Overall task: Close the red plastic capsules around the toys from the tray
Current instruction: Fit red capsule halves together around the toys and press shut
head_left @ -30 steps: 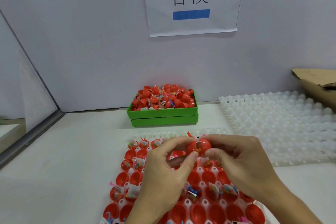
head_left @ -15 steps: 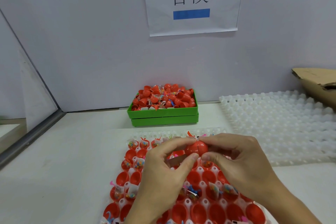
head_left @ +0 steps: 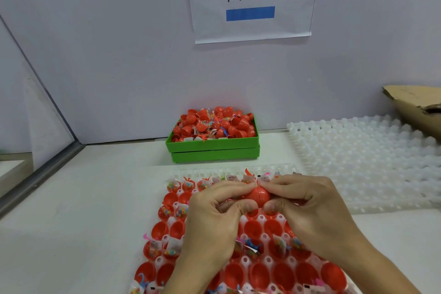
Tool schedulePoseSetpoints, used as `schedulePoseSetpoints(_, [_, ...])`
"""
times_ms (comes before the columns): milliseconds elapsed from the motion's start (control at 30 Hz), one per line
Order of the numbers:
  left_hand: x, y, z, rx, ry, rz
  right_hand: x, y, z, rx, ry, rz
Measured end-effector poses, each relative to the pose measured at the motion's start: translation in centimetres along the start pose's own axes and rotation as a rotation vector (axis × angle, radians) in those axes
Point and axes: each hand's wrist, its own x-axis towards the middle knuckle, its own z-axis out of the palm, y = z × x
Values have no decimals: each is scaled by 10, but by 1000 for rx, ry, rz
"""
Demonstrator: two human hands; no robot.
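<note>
A red capsule (head_left: pixel 257 195) is held above the white tray (head_left: pixel 191 170), its two halves pressed together with a seam showing down the middle. My left hand (head_left: pixel 214 219) pinches its left half between thumb and fingers, and my right hand (head_left: pixel 307 207) pinches the right half. The tray below holds several open red capsule halves (head_left: pixel 162 228), some with small bagged toys (head_left: pixel 173 247) in them. My hands hide the tray's centre.
A green bin (head_left: pixel 214 148) heaped with red capsules and toy bags stands at the back by the wall. Bare white dimpled trays (head_left: pixel 372 157) lie to the right, with torn cardboard (head_left: pixel 415 102) beyond them. A metal-edged partition (head_left: pixel 38 174) runs along the left.
The two hands have pushed closer together and the capsule halves have closed up; the toy bag that showed at the seam is gone from sight.
</note>
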Motion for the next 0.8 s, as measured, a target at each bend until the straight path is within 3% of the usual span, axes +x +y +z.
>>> schedulePoseSetpoints(300, [-2, 4, 1, 23, -2, 18, 1, -3, -1, -74, -9, -6])
schedulePoseSetpoints(800, [0, -8, 1, 129, -33, 111, 0, 1, 7, -297, -81, -169])
